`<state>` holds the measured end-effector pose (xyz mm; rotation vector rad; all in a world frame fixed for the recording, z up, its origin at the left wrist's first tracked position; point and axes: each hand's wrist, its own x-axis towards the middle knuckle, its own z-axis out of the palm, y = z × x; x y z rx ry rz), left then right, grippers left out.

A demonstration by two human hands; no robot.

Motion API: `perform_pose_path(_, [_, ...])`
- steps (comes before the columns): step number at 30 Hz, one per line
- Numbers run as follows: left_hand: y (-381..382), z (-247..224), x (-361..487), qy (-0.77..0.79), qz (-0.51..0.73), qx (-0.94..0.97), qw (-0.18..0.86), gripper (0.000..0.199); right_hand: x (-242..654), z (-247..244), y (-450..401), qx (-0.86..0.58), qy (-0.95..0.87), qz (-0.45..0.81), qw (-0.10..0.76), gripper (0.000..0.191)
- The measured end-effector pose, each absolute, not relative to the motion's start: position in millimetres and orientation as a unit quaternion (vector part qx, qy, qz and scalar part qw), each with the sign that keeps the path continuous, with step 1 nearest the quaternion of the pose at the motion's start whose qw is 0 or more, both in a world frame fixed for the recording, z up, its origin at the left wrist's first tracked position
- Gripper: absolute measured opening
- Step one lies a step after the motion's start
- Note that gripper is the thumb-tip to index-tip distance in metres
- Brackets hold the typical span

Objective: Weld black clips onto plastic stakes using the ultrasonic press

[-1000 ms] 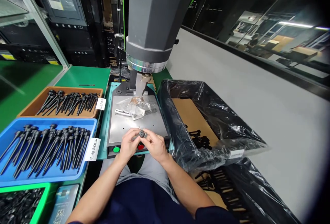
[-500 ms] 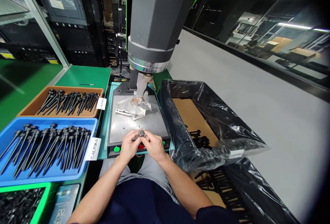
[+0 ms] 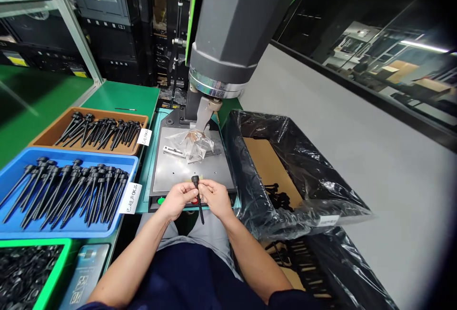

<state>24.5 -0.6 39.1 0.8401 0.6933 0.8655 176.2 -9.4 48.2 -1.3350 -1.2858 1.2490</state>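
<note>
A black plastic rod with a wide ribbed head (image 3: 195, 180) is pinched between my two hands, just in front of the machine's metal plate (image 3: 166, 176). Its head points up and away, and the thin shaft hangs down toward my lap. My left hand (image 3: 178, 199) is closed on it from the left, thumb and fingers just below the head. From the right, my right hand (image 3: 216, 197) grips it at the same height. Beyond them, a plastic-wrapped piece (image 3: 198, 145) and a slotted metal strip (image 3: 173, 151) lie on the plate under the press head (image 3: 221, 74).
On the left stand a brown tray (image 3: 44, 142) and a blue tray (image 3: 57, 235), both with similar black rods, and a green bin (image 3: 57, 272) of small black parts. A plastic-lined box (image 3: 321, 172) stands right. Green buttons (image 3: 161, 201) line the plate's front.
The black rod has tilted, so its long shaft now shows below the hands; before, mainly the end of its head faced me. The camera view has shifted slightly.
</note>
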Motion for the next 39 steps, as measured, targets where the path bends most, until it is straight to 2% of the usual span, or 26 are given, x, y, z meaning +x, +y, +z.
perform_pose_path(7, [-2.1, 39.5, 17.6, 0.293, 0.401, 0.313, 0.810, 0.030, 184.7, 43.5, -18.9, -0.555, -0.492, 0.489, 0.459, 0.037])
perform_pose_path(12, [-2.9, 38.8, 13.2, 0.283, 0.417, 0.284, 0.816, 0.030, 190.1, 34.3, -39.8, -0.462, -0.475, 0.668, 0.338, 0.045])
perform_pose_path(15, [-2.8, 39.5, 13.3, 0.278, 0.423, 0.271, 0.819, 0.032, 187.7, 32.0, -50.6, -0.430, -0.451, 0.715, 0.318, 0.042])
perform_pose_path(20, [-1.9, 39.4, 16.4, 0.290, 0.483, 0.268, 0.782, 0.037, 179.9, 27.8, -58.2, -0.479, -0.472, 0.636, 0.378, 0.035])
perform_pose_path(28, [-6.4, 36.3, 12.7, 0.310, 0.500, 0.333, 0.736, 0.041, 174.8, 8.6, -62.3, -0.544, -0.566, 0.480, 0.390, 0.017])
perform_pose_path(39, [-14.2, 43.4, 8.3, 0.275, 0.481, 0.420, 0.719, 0.044, 176.7, 4.7, -43.2, -0.564, -0.650, 0.280, 0.426, 0.017])
